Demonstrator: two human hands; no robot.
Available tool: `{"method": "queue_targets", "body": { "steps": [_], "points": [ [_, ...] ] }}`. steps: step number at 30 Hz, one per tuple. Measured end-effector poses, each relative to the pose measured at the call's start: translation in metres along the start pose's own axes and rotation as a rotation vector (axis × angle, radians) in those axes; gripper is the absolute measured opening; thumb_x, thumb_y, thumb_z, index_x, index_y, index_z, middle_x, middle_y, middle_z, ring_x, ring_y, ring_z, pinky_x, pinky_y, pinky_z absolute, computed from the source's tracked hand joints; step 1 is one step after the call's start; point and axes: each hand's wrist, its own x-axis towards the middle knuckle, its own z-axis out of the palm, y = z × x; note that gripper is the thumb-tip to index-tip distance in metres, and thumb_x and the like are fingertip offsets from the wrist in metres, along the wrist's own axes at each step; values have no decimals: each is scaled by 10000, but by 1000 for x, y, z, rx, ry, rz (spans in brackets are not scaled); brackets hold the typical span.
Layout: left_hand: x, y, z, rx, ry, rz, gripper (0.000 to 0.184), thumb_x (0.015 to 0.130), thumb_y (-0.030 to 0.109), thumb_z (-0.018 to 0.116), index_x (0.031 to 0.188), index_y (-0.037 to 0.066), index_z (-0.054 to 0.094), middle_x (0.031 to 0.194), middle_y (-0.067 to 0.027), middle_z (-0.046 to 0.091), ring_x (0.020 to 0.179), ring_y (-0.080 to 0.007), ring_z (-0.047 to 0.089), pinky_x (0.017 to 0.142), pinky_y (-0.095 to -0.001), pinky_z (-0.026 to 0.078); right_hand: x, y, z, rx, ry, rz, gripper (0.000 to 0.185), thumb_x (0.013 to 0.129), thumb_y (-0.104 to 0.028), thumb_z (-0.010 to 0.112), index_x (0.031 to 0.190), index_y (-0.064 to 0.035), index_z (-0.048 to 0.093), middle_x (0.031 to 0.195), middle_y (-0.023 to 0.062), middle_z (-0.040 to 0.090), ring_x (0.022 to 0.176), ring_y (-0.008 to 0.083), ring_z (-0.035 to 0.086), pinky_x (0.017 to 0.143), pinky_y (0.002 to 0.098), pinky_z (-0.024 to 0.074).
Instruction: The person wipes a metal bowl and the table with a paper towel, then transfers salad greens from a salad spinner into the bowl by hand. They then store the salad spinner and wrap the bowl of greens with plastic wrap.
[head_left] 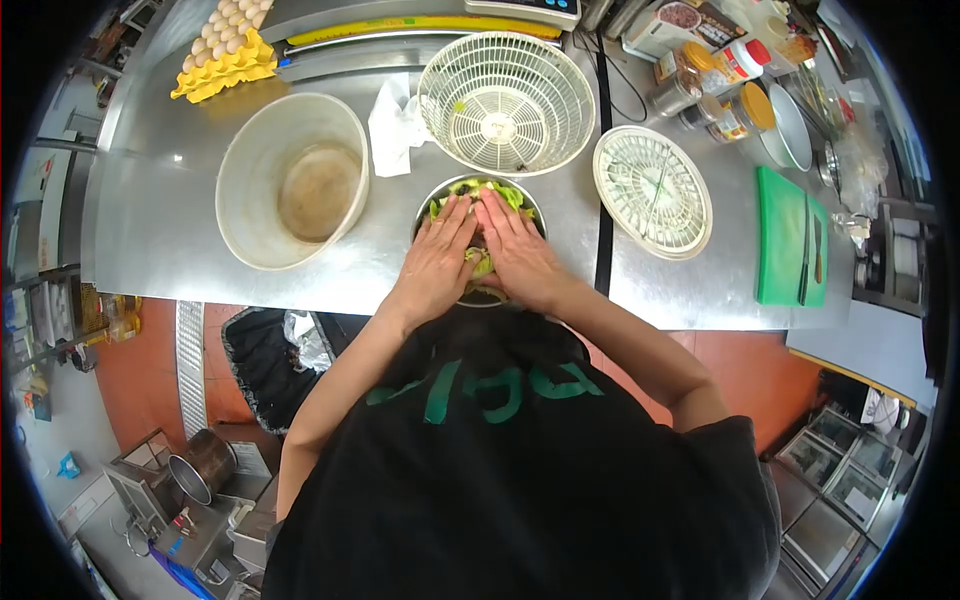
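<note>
Steel-grey round metal bowl (538, 207) of cut green leaves (481, 262) is at the front edge of the stainless-steel table (150, 240), about midway between its left and right ends. Mouth faces up; outline reads circular from above, so about equal both ways. Leaf pieces lie at mixed angles, a few along the far rim fanning outward

Grip: left hand (435, 245) and right hand (525, 245) both flattened, palms down on the leaves, fingers extended toward the table's far edge and slanting in toward each other. Fingertips nearly meet. Can't tell if any leaf is pinched underneath

Around it: white slotted plastic basket (540, 90) just beyond the bowl, toward the far edge, one green scrap inside; crumpled white cloth or paper (392, 130) beside it on the left. Deep off-white plastic tub (240, 180) nearer the left end. White round slotted lid (652, 190) to the right; then, near the right end, green rectangular board (780, 240), long axis front to back, long-bladed knife (806, 250) lying parallel on it

Hard to see: hands cover most of the leaves, black T-shirt (520, 480) crowds the bowl's near rim, bowl base hidden. Eggs (228, 38) at the far left corner are cut off by the frame top
</note>
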Motion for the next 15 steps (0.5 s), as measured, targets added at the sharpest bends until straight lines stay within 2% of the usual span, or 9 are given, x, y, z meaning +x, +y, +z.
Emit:
{"method": "queue_targets", "body": {
  "steps": [2, 3, 5, 6, 7, 10, 12, 13, 15],
  "points": [
    [5, -7, -1, -169, -6, -20, 598, 775, 80, 665, 1322, 18, 432, 1439, -173, 343, 1356, -354, 287, 1091, -456, 282, 1, 1, 4, -18, 10, -1, 876, 770, -329, 690, 1385, 101, 239, 1491, 253, 147, 1388, 366, 187, 1107, 469, 245],
    [6, -3, -6, -163, 0, -11, 598, 775, 80, 665, 1322, 18, 432, 1439, -173, 343, 1356, -354, 287, 1091, -456, 282, 1, 1, 3, -28, 13, 11, 869, 759, -303, 699, 1365, 128, 249, 1488, 265, 148, 1383, 377, 194, 1109, 460, 241],
    [2, 11, -20, -208, 127, -35, 613, 721, 54, 706, 1291, 56, 481, 1403, -155, 398, 1334, -350, 327, 1077, -436, 309, -1, -2, -1, -7, 32, 38, 867, 753, -303, 704, 1368, 117, 259, 1485, 257, 162, 1376, 376, 209, 1104, 456, 252],
    [0, 16, -24, -127, 193, -5, 621, 683, 15, 718, 1266, 90, 520, 1383, -125, 429, 1303, -340, 376, 1053, -435, 341, -2, -4, -3, 21, 40, 60, 866, 747, -303, 709, 1370, 106, 268, 1482, 250, 176, 1369, 376, 224, 1099, 452, 263],
    [-2, 18, -26, -125, 191, -4, 621, 683, 15, 718, 1266, 90, 520, 1383, -125, 429, 1303, -340, 376, 1053, -435, 341, -3, -5, -7, 23, 42, 61, 866, 747, -303, 709, 1370, 106, 268, 1482, 250, 176, 1369, 376, 224, 1099, 452, 263],
    [-6, 21, -32, -80, 225, 26, 541, 689, 14, 689, 1211, 91, 569, 1346, -121, 460, 1266, -322, 414, 1026, -447, 351, -6, -10, -25, 85, 87, 87, 866, 714, -311, 738, 1370, 62, 314, 1471, 223, 221, 1356, 359, 253, 1085, 445, 295],
    [-3, 20, -37, -169, 308, 47, 458, 699, -21, 640, 1143, 89, 617, 1298, -97, 515, 1242, -310, 436, 1004, -434, 366, -8, -10, -39, 13, 74, 69, 858, 685, -327, 761, 1374, -11, 360, 1462, 187, 255, 1353, 338, 264, 1071, 443, 321],
    [0, 17, -38, -168, 307, 52, 458, 699, -21, 640, 1143, 89, 617, 1298, -97, 515, 1242, -310, 436, 1004, -434, 366, -10, -10, -46, 12, 78, 72, 858, 685, -327, 761, 1374, -11, 360, 1462, 187, 255, 1353, 338, 264, 1071, 443, 321],
    [11, 6, -41, -195, 441, 29, 371, 714, -54, 583, 1054, 73, 659, 1236, -86, 566, 1232, -300, 444, 1000, -421, 362, -16, -11, -57, 23, 69, 49, 841, 671, -307, 778, 1371, -57, 386, 1459, 167, 269, 1344, 329, 282, 1061, 441, 338]
  ]
}}
